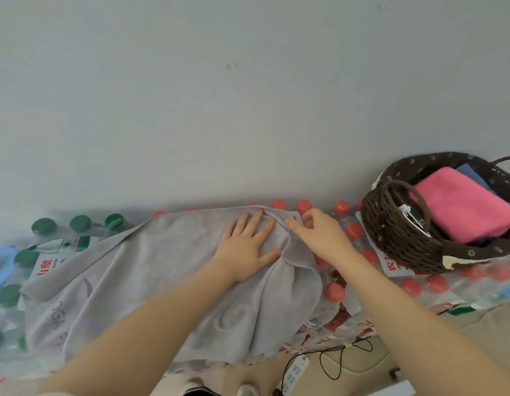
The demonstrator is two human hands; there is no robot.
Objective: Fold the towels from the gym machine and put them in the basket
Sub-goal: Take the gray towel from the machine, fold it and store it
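The left hand (246, 247) lies flat, fingers spread, pinning the grey towel (168, 287) on the bottled-water packs (414, 284) so it won't slide. The right hand (315, 232) pinches its far corner, seemingly to square the fold; the wicker basket (402, 238) waits beside, pink towel (462, 207) already inside.

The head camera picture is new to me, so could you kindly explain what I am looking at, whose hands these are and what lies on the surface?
There is no machine here: a person wears a wide-angle camera on the head, looking forward and down, so both arms reach in from the bottom edge. The left hand lies flat, fingers straight, pressing a grey towel spread over shrink-wrapped packs of bottled water, some with red caps and some with green caps. The right hand pinches the towel's far edge, apparently to fold it. At the right a brown woven basket stands on the packs, already holding a folded pink towel with something blue beneath. A white power strip lies on the floor below.
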